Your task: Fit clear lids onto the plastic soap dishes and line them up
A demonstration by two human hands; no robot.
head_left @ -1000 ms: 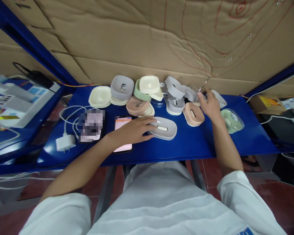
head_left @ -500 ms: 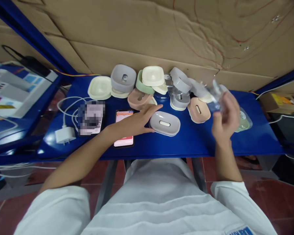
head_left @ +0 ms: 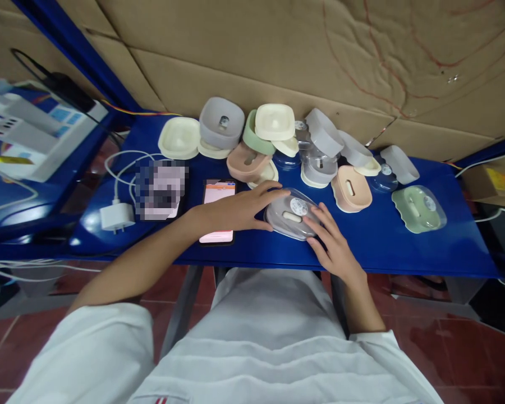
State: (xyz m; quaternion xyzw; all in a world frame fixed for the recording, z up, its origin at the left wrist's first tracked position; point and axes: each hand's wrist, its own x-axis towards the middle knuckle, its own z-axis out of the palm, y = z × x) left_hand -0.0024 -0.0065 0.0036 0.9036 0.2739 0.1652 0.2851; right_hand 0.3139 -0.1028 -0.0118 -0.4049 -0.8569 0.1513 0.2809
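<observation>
A grey soap dish sits on the blue table in front of me, a white oval piece in its middle. Over it lies a clear plastic lid bearing a round white sticker. My left hand grips the dish's left side, thumb low and fingers along the top edge. On the other side, my right hand holds the lid's right edge with bent fingers. Just left of the dish, a phone with a lit screen lies partly under my left wrist.
Behind stand cream lids, grey trays, a green ring and peach dishes. A lidded green soap dish is at right. A white charger with cable and a blurred phone lie left. Cardboard walls the back.
My right hand has brought the clear lid from the right over onto the grey soap dish. My left hand stays at the dish's left side. The view has shifted slightly.
</observation>
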